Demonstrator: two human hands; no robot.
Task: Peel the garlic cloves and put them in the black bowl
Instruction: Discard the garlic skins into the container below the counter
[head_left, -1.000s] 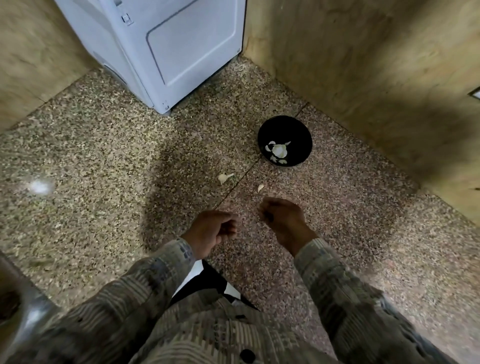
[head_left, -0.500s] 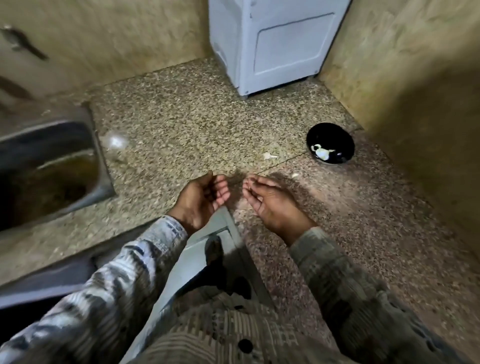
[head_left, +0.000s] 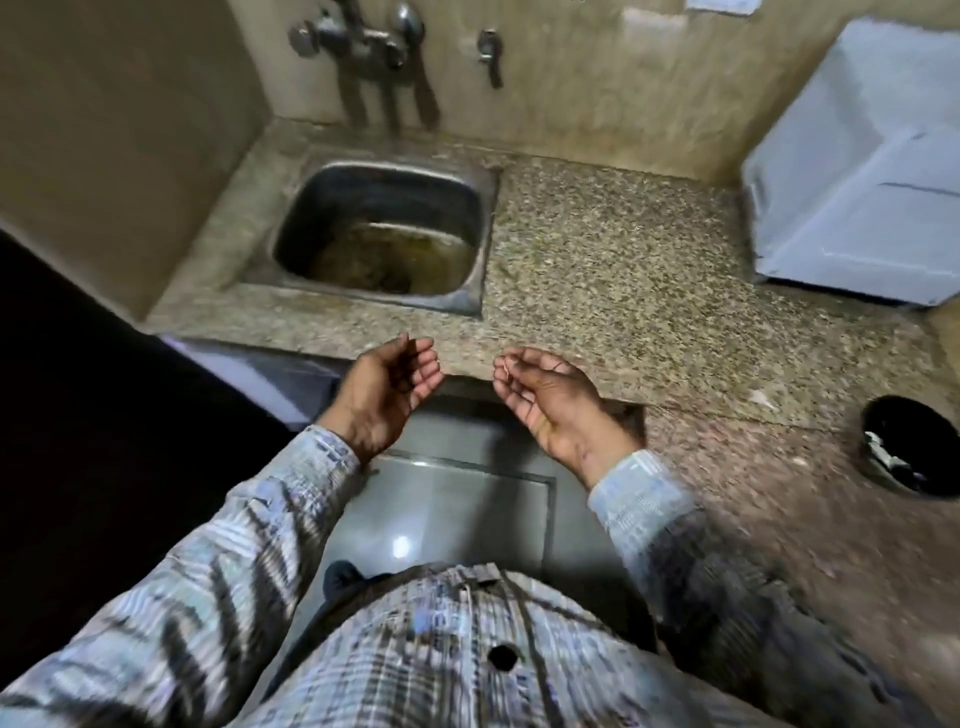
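The black bowl (head_left: 910, 446) sits at the far right on the speckled counter, with pale peeled garlic pieces (head_left: 885, 453) inside. My left hand (head_left: 387, 392) and my right hand (head_left: 550, 402) hover palms-up over the counter's front edge, well left of the bowl. Both have loosely curled, spread fingers and nothing visible in them. One pale scrap of garlic or skin (head_left: 761, 399) lies on the counter between my right hand and the bowl.
A steel sink (head_left: 470, 296) with murky water is set into the granite counter (head_left: 613, 270) straight ahead, taps (head_left: 363, 41) on the wall above it. A white appliance (head_left: 857, 171) stands at the back right. Below the counter edge is a grey cabinet door (head_left: 457, 499).
The view has swung left from the bowl to the sink. My hands turned from closed, knuckles-up fists to open palms facing up, and the bowl has slid to the right edge of view.
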